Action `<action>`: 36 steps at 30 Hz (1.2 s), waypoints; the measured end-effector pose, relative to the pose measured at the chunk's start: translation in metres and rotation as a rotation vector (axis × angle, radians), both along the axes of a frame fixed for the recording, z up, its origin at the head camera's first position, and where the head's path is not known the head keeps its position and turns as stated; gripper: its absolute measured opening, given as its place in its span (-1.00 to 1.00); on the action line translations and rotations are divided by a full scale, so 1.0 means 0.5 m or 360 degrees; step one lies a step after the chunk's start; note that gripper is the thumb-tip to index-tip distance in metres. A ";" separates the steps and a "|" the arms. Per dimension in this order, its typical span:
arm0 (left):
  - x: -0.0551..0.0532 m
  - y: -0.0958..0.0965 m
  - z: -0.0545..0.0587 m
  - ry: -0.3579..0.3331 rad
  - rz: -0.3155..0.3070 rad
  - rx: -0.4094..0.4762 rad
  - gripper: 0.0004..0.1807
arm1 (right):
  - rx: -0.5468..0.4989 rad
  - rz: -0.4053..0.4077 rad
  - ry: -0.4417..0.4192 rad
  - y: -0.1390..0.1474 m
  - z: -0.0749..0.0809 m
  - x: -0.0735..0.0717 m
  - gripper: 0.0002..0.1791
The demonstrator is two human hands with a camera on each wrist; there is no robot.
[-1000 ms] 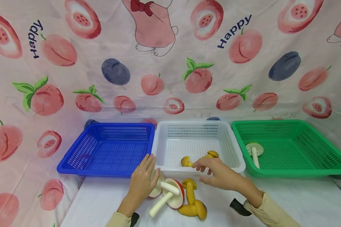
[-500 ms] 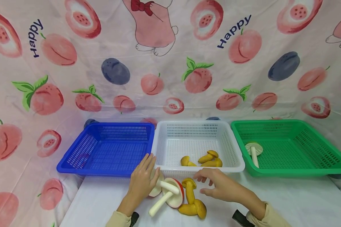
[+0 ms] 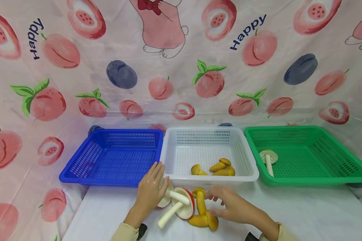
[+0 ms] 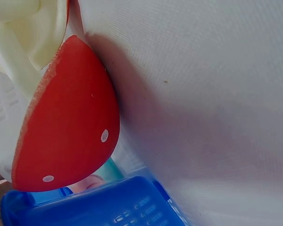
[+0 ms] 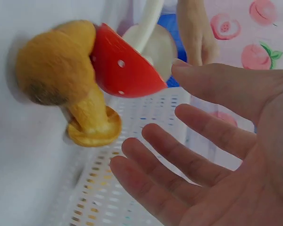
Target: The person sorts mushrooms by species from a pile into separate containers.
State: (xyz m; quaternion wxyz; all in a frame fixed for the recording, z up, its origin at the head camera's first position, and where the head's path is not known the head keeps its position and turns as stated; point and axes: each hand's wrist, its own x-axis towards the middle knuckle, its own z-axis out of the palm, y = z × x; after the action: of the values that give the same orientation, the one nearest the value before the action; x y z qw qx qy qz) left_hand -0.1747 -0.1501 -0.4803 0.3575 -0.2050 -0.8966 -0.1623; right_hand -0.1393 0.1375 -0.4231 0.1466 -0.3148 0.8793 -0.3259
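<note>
My right hand (image 3: 233, 204) hovers just right of two toy mushrooms on the table, one yellow-brown mushroom (image 3: 200, 204) pointing away and another (image 3: 200, 221) lying across its near end. In the right wrist view its fingers (image 5: 155, 176) are spread and relaxed, with nothing between them. My left hand (image 3: 150, 191), fingers straight, lies by the corner where the blue and white baskets meet. Beside it are red-capped toy mushrooms with white stems; one mushroom (image 3: 183, 207) shows its pale underside, another is partly hidden by the hand. A spotted red cap (image 4: 70, 122) fills much of the left wrist view.
A blue basket (image 3: 105, 182), a white basket (image 3: 212, 179) and a green basket (image 3: 316, 183) stand in a row behind the hands. Several yellow mushrooms (image 3: 224, 171) lie in the white one. One pale mushroom (image 3: 268, 159) lies in the green one. A fruit-print cloth (image 3: 169, 73) hangs behind.
My right hand has drawn back from over the white basket, down towards the yellow mushrooms on the table. The left hand has stayed where it was.
</note>
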 end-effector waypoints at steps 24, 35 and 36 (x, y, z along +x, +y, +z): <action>0.001 0.002 0.001 0.0021 -0.0011 0.0005 -0.53 | -0.0052 -0.0085 -0.0173 -0.016 -0.107 0.021 -0.55; 0.002 0.002 0.000 0.0037 0.0016 -0.0001 -0.53 | -0.0058 -0.0086 -0.0102 0.001 -0.070 0.018 -0.55; 0.002 0.002 0.000 0.0038 0.0016 -0.0001 -0.53 | -0.0062 -0.0082 -0.0082 0.004 -0.065 0.018 -0.55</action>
State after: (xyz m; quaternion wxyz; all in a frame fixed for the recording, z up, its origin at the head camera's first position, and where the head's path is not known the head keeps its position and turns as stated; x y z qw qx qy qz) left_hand -0.1736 -0.1490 -0.4802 0.3690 -0.2026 -0.8933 -0.1577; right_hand -0.1302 0.1396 -0.4556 0.1545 -0.2863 0.8766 -0.3545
